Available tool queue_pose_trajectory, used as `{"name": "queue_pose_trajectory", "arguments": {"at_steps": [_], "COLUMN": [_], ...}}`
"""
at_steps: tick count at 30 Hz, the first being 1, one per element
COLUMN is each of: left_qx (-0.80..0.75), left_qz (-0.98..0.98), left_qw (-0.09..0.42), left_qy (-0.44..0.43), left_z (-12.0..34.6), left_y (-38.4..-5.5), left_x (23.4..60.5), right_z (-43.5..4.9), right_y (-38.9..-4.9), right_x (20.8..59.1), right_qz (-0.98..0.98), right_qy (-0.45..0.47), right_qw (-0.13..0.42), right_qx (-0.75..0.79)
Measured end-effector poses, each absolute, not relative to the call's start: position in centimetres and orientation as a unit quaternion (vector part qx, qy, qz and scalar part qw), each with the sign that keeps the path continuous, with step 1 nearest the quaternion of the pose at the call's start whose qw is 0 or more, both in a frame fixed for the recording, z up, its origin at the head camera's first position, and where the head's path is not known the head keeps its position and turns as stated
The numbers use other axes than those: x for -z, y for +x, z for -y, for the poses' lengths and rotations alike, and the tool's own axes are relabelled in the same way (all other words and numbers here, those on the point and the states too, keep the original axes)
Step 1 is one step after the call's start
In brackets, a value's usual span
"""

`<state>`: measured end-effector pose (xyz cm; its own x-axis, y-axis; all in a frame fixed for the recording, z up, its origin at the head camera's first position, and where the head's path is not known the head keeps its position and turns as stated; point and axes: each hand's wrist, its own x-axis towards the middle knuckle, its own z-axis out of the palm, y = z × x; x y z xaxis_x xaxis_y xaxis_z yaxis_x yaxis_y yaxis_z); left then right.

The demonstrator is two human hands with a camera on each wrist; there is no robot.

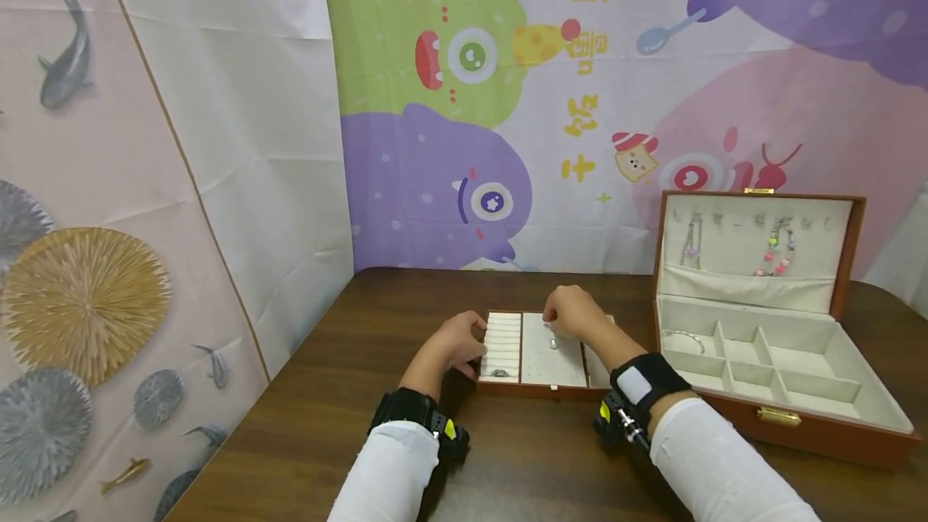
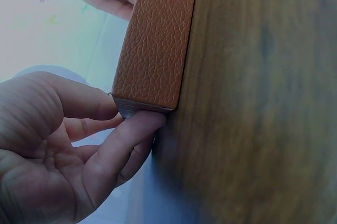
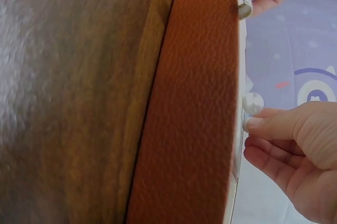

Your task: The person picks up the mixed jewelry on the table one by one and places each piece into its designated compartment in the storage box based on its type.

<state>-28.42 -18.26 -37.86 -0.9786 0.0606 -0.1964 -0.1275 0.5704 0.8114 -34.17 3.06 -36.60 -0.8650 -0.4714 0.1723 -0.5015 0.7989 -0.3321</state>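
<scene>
A shallow brown jewelry tray [image 1: 511, 389] lies on the table, with white ring rolls on its left and a pale dotted earring panel [image 1: 569, 373] in the middle. My left hand [image 1: 461, 341] grips the tray's left end, fingers and thumb against its leather corner [image 2: 150, 84]. Over the panel, my right hand [image 1: 576, 312] pinches a small white pearl earring [image 3: 247, 124], mostly hidden by the thumb. Just beside those fingertips, another pearl earring [image 3: 253, 103] sits on the panel. A ring [image 1: 500, 373] rests in the ring rolls' near end.
To the right stands an open brown jewelry box [image 1: 819, 433] with several compartments and a brass clasp [image 1: 779, 416]. A silver bracelet [image 1: 685, 337] lies in its left compartment. A beaded bracelet [image 1: 776, 252] and a chain [image 1: 692, 240] hang inside the lid. A printed curtain [image 1: 435, 184] backs the table.
</scene>
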Motion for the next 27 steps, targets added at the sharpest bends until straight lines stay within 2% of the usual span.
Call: {"name": "queue_pose_trajectory", "arguments": {"at_steps": [12,21,27], "left_qx": [-0.46,-0.467,-0.473], "left_qz": [-0.882,-0.879,-0.875], "left_qw": [0.099,0.099,0.105], "left_qy": [-0.009,-0.008,-0.009], "left_z": [18.3,18.5,18.3], "left_y": [-28.5,-28.5,-28.5], "left_x": [38.1,38.1,38.1], "right_z": [-4.3,-6.5,-8.2], "right_y": [-33.1,-31.0,-29.1], "right_x": [35.7,35.0,35.1], "right_qz": [0.939,0.91,0.9], "right_qy": [0.276,0.343,0.352], "right_qw": [0.058,0.093,0.103], "right_qx": [-0.198,-0.215,-0.235]}}
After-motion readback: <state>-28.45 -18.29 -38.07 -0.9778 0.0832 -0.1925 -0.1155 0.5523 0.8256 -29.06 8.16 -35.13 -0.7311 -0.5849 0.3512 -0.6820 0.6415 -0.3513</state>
